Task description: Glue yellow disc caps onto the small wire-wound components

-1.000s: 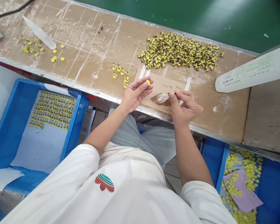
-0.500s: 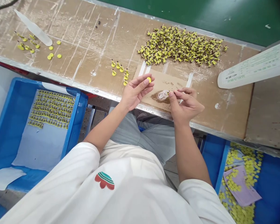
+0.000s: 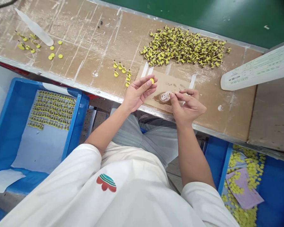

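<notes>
A small yellow disc (image 3: 151, 80) is pinched between the thumb and the fingertips of the left hand (image 3: 137, 94), just above the centre of the frame. It sits at the very tips of the fingers, its flat round face turned up toward the camera; being round, no long axis can be told. The left hand's fingers are closed on it, with the palm facing right.

Just to the right, a tiny yellow piece (image 3: 171, 94) is gripped between the thumb and forefinger of the right hand (image 3: 188, 105); it is too small for its direction to be made out. Its tip is held at a pale round dish (image 3: 166, 96) set in a dark brown stain on a taped cardboard pad (image 3: 165, 85), which lies on the tabletop (image 3: 92, 41).

Above the pad, a large heap of yellow pieces (image 3: 184, 47) is spread in the upper middle of the frame. A small cluster of standing pieces (image 3: 121, 72) is seen left of the pad. A blue tray (image 3: 78, 110) with rows of pieces is seen at lower left, and another blue bin of yellow discs (image 3: 245, 186) at lower right. A white bottle (image 3: 257, 71) lies at the right edge.
</notes>
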`<state>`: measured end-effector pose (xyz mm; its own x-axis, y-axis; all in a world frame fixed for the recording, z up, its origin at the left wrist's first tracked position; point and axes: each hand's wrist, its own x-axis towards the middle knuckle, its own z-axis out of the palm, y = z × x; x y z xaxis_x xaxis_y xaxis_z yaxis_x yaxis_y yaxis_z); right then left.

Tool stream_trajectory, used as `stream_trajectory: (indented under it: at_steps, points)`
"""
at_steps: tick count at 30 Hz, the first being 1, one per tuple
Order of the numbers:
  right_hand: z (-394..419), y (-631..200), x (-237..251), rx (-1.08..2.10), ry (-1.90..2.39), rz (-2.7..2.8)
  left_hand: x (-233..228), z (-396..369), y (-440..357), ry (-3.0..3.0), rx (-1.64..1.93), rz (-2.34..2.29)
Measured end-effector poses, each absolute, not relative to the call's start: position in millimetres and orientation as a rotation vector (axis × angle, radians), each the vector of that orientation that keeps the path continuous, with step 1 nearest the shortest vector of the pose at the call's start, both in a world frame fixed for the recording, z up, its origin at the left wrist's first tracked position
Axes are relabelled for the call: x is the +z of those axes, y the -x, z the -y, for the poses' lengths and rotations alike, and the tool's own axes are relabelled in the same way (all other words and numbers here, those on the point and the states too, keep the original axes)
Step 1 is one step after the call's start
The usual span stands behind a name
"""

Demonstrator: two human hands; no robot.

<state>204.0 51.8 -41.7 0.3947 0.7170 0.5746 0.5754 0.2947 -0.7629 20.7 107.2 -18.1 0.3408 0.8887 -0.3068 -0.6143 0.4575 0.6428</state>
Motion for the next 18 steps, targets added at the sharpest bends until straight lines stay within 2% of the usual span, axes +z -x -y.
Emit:
stream_trajectory:
  at_steps: [18]
  points:
    - [-50.5,-204.6,-40.3,0.143,1.373,1.226,-17.2,-107.2,-20.5,-0.412,1.031,-0.667]
